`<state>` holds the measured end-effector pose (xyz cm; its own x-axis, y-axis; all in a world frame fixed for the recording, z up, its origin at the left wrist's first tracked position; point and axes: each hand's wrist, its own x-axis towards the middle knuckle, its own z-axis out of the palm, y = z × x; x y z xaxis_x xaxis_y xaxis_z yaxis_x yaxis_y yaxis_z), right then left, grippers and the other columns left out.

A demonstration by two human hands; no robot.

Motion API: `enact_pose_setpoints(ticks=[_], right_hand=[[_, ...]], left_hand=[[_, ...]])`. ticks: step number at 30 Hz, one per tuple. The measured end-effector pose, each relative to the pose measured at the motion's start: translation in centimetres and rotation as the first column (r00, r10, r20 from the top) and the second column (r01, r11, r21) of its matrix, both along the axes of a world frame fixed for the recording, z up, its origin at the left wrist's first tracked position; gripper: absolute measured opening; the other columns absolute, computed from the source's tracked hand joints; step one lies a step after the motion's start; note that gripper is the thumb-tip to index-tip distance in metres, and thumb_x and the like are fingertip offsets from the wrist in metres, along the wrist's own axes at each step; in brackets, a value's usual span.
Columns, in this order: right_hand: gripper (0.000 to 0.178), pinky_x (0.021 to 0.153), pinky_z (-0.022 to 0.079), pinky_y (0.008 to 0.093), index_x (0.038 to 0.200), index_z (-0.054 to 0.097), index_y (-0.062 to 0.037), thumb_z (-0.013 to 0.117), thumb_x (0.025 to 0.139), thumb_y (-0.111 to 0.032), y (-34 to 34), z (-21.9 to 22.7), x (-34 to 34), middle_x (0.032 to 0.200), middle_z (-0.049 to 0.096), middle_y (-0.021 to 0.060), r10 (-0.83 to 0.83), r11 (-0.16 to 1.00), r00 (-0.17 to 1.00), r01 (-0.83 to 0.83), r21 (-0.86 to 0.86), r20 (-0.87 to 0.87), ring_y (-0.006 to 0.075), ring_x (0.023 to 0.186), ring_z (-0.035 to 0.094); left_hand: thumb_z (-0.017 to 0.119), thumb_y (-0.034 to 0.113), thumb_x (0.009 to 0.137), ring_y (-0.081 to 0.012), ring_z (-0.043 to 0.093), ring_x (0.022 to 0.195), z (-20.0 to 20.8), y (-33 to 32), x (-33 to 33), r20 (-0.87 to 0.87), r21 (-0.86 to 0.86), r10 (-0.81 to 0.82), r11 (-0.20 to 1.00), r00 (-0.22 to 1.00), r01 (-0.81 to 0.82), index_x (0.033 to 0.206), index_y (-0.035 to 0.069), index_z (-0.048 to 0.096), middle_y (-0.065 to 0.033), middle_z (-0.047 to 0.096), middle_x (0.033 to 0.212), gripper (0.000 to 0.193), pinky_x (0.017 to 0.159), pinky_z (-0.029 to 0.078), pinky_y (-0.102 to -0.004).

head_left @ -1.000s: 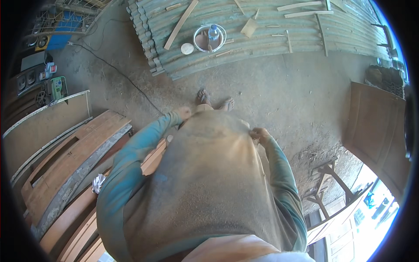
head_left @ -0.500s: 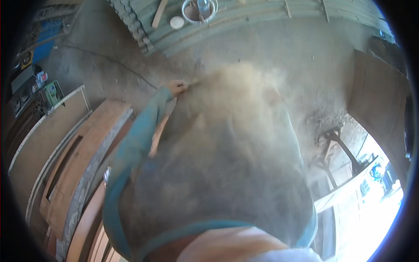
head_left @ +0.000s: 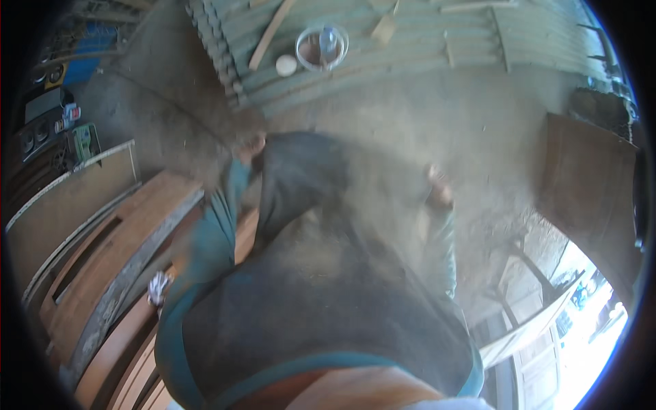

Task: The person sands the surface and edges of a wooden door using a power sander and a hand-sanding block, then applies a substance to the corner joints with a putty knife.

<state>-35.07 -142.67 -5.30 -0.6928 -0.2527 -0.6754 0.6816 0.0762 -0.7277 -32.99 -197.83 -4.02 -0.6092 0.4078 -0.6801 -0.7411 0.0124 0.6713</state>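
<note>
The dark grey shirt (head_left: pixel 321 307) with teal sleeves that I wear is stretched out in front of me. My left hand (head_left: pixel 252 146) is closed on the far left corner of its hem. At the far right corner, my right hand (head_left: pixel 439 186) is closed on the hem too, its fingers partly veiled by dust. Between the hands the cloth rises and folds, with pale brown dust (head_left: pixel 318 256) over its middle. More dust hangs in the air and blurs the right side of the hem.
Wooden boards and panels (head_left: pixel 123 253) lean in a row at my left. Corrugated sheeting (head_left: pixel 410 61) lies ahead, bearing a round tub (head_left: pixel 301 49), a white lid (head_left: pixel 286 65) and wood strips (head_left: pixel 270 34). A large brown panel (head_left: pixel 581 178) and a wooden stand (head_left: pixel 526 266) are at the right.
The thick dust cloud over the far part of the shirt has thinned. Both hands have come lower in view, the left also moving left, and the right hand now shows more plainly.
</note>
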Motion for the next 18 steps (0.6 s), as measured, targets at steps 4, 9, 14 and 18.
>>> enact_pose_setpoints(ticks=[4,9,14,18], right_hand=[[0.052,0.104,0.051,0.0411,0.134,0.064,0.001,0.07,0.097,-0.036,0.6,-4.5,1.7,0.123,0.071,0.013,0.55,0.44,0.829,-0.391,0.808,0.101,0.0267,0.12,0.063],[0.04,0.107,0.05,0.0435,0.131,0.067,-0.0019,0.065,0.099,-0.026,2.4,4.3,0.4,0.129,0.069,0.016,-0.016,0.933,0.991,-0.034,-0.358,-0.135,0.0295,0.127,0.061],[0.027,0.098,0.055,0.0451,0.118,0.073,-0.0048,0.068,0.097,-0.019,-1.8,-0.7,2.1,0.12,0.074,0.0121,0.572,0.538,0.816,-0.448,0.714,0.082,0.0282,0.115,0.068],[0.024,0.09,0.057,0.0413,0.114,0.074,-0.004,0.072,0.093,-0.016,0.7,-0.9,2.7,0.113,0.076,0.0117,0.061,0.986,0.995,-0.072,0.151,0.073,0.0235,0.104,0.071]], left_hand=[[0.069,0.032,0.098,-0.0281,0.068,0.112,-7.8,4.1,3.9,-0.087,-0.874,-0.76,0.368,0.644,0.316,0.12,0.008,0.073,-0.0113,0.074,0.119,0.032,0.102,0.052,-0.0419],[0.073,0.033,0.095,-0.031,0.069,0.113,-2.0,0.0,4.1,-0.107,-0.115,-0.095,0.99,0.99,0.083,0.126,0.009,0.07,-0.0139,0.071,0.128,0.039,0.101,0.054,-0.0475],[0.06,0.046,0.099,-0.036,0.061,0.128,-4.6,4.0,4.3,0.124,-0.839,-0.815,0.219,0.566,0.499,0.133,0.005,0.068,-0.0214,0.064,0.139,0.054,0.111,0.047,-0.047],[0.063,0.043,0.098,-0.0353,0.06,0.13,-1.7,2.6,3.9,0.216,-0.502,-0.189,0.82,0.958,0.275,0.14,0.015,0.066,-0.0174,0.069,0.133,0.05,0.115,0.042,-0.0443]])
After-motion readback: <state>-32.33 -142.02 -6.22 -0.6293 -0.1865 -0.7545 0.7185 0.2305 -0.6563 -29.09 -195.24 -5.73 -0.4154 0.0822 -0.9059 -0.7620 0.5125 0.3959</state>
